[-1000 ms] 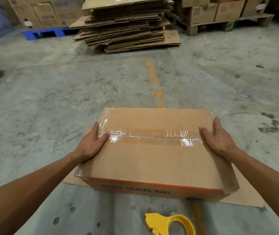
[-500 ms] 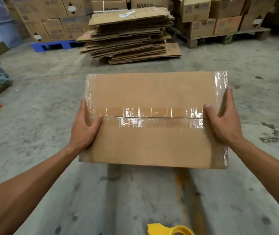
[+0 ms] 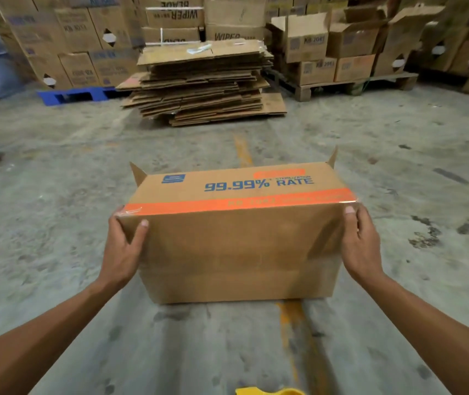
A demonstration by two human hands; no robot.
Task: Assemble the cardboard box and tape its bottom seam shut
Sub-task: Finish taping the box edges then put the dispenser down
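Cardboard box held up between both hands, above the concrete floor. Left hand clasping the left end, thumb across the near face, fingers curled round the corner. Right hand gripping the right end likewise, fingers apparently behind the edge. Yellow tape dispenser below the grip.

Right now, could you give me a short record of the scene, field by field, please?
setting: concrete floor, warehouse
box: cardboard box held off the floor, printed side up reading 99.99% RATE, orange stripe along the near top edge
left hand: left hand grips the box's left end, thumb on the near face
right hand: right hand grips the right end
flaps: two flap corners stick up at the far side
behind: stack of flattened cardboard
near edge: yellow tape dispenser, partly in view
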